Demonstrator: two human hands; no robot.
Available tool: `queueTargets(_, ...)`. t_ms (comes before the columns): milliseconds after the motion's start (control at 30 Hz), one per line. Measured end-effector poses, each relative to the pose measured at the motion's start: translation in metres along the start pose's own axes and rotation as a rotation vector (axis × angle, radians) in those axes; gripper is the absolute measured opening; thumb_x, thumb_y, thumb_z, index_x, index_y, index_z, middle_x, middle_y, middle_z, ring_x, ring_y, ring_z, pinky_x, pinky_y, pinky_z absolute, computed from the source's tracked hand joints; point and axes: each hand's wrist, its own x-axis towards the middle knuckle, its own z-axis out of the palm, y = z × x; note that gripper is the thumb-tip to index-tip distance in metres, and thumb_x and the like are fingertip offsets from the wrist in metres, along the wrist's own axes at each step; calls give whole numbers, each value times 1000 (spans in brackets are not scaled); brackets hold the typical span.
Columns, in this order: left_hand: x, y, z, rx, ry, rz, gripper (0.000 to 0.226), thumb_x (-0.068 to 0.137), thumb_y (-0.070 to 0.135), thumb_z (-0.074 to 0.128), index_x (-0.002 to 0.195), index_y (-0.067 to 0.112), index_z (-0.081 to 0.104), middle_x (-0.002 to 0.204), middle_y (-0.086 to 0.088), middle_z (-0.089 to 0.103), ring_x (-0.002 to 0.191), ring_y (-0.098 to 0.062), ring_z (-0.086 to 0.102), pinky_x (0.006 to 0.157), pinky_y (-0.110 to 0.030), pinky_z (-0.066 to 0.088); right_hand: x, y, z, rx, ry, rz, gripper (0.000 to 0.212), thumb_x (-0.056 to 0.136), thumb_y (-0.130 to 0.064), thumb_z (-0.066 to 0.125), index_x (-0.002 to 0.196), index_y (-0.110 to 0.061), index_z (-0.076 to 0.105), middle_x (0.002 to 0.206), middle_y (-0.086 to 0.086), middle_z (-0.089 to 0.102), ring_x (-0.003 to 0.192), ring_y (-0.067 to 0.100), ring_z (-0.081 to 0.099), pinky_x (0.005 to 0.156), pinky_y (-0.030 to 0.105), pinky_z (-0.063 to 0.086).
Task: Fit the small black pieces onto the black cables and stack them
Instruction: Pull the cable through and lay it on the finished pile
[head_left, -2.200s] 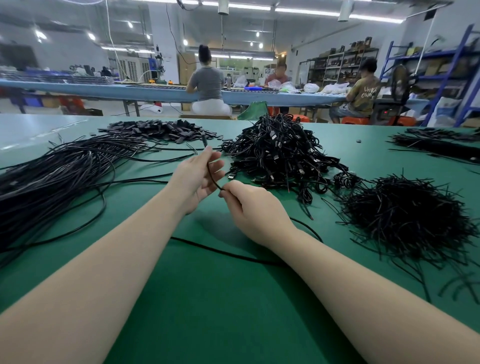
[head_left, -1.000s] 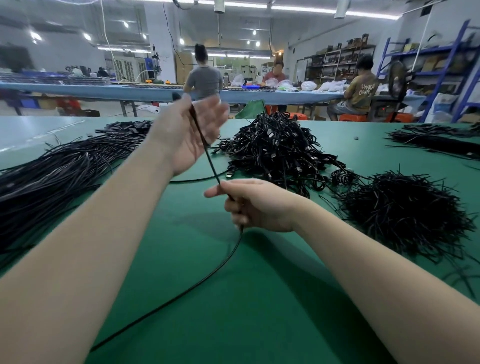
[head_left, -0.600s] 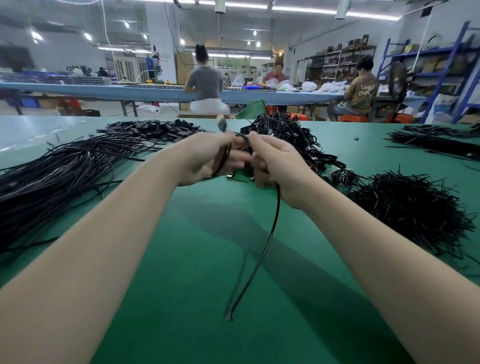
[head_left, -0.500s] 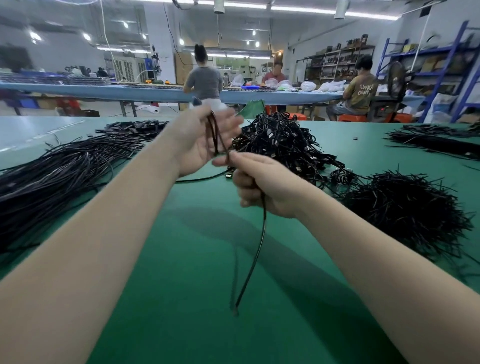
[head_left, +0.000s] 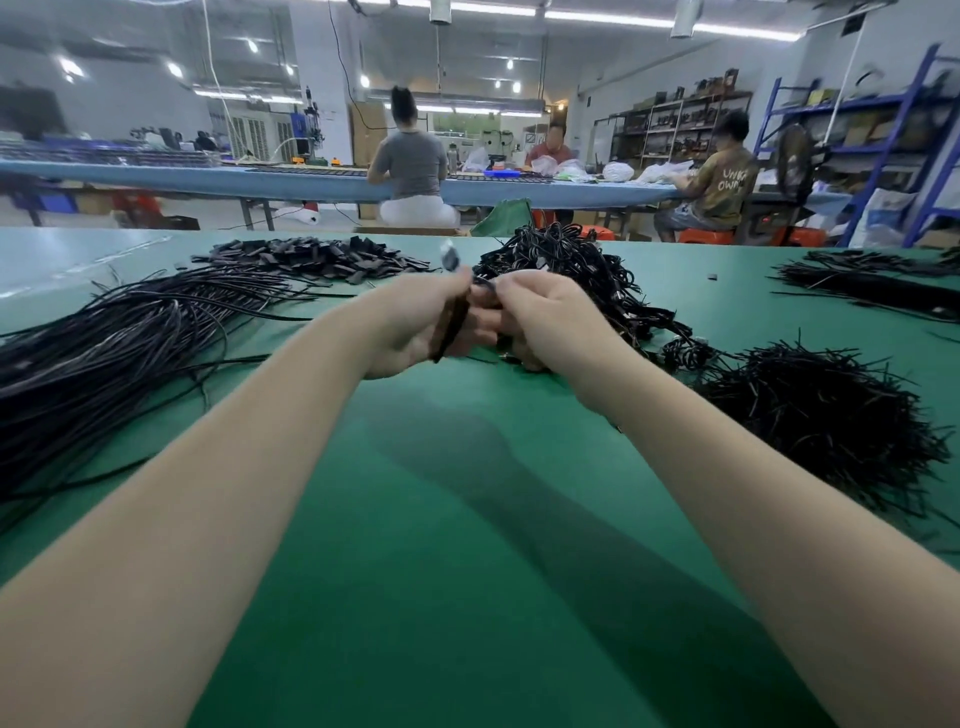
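Gripping a blurred folded cable (head_left: 451, 325) in left hand (head_left: 415, 327) — right hand (head_left: 545, 317) pinching its end at 12 o'clock, fitted piece hidden.

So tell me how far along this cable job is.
Done: a tangled heap of coiled cables behind the hands. In hand: left hand and right hand grip one folded cable. Left: a large spread of loose cables on the left.

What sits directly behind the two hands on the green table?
A tangled cable heap rises behind the right hand, and flat black pieces lie behind the left hand. The heap's near edge is hidden by the hands.
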Motion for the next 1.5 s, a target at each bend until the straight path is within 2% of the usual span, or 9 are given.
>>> queueTargets(167,4,4,-17,-533,59,178,43,105,38,27,91,19,62,68,8,67,66,-8,65,63,-21,48,-14,16,18,-43,-267,84,31,102,-25,41,81,-23,64,64,-5,61,56,8,58,61,24,44)
queueTargets(333,3,-5,-21,-622,-25,163,35,102,27,30,71,23,46,50,9,27,43,-7,26,49,-20,28,-11,40,14,108,-172,288,27,100,-37,45,104,-22,67,102,-2,70,83,13,61,75,27,46)
queueTargets(600,13,-36,0,-522,-224,4,36,104,37,30,75,21,45,52,11,36,47,-6,37,48,-17,38,-10,47,16,444,-130,393,15,92,-30,62,84,-18,65,63,-7,61,60,9,66,74,28,55)
queueTargets(767,16,-34,4,-369,-93,-39,35,103,38,36,80,18,53,60,6,54,56,-10,56,58,-20,52,-7,55,18,390,-44,346,16,93,-24,60,81,-16,64,61,-7,64,62,12,63,70,26,55)
queueTargets(967,22,-39,3,-8,113,-46,41,99,48,41,72,25,61,66,10,55,62,-7,51,68,-27,39,-8,58,18,381,12,339,21,97,-21,56,81,-12,66,64,0,63,58,15,63,67,29,58)
queueTargets(1167,25,-45,5,-260,90,-17,39,103,38,38,81,18,64,106,1,68,78,-14,57,85,-29,45,-9,56,19,303,-77,290,24,98,-30,52,82,-17,65,67,-2,61,54,10,65,63,25,55)
queueTargets(1267,27,-46,7,-269,123,-19,37,102,38,39,80,19,61,90,4,68,67,-9,60,78,-24,50,-11,54,19,197,-119,222,28,92,-39,59,79,-16,65,53,-10,54,51,8,59,59,25,49)
queueTargets(1400,29,-50,8,-199,159,-11,35,102,38,42,82,19,64,97,3,62,98,-19,53,100,-35,46,-12,49,22,-185,-95,83,36,86,-43,67,62,-19,54,51,-8,50,50,12,51,50,22,38)
queueTargets(1500,30,-52,11,-172,194,9,35,102,39,41,81,21,63,94,4,61,90,-16,51,71,-23,45,-12,48,27,-477,-62,-5,35,92,-41,58,69,-17,49,62,-2,49,59,17,48,52,24,33)
